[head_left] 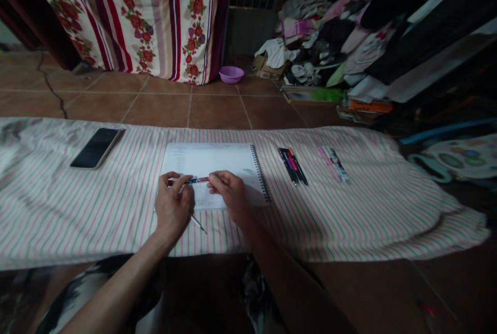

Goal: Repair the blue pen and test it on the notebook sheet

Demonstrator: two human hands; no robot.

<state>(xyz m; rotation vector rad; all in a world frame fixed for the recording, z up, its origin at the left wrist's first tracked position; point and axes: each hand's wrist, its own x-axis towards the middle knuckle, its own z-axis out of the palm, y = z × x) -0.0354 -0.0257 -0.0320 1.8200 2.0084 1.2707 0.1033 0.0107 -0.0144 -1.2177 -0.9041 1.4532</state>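
A spiral notebook lies open on a striped cloth spread over the floor. My left hand and my right hand both rest on its near edge. Between their fingertips they pinch a small red and blue pen-like object, each hand on one end. A thin pen or pencil pokes out from under my left hand; I cannot tell whether the hand grips it.
A dark phone lies on the cloth at left. Several pens and a flat printed strip lie right of the notebook. Beyond are tiled floor, a purple bowl, a floral curtain and a clothes pile.
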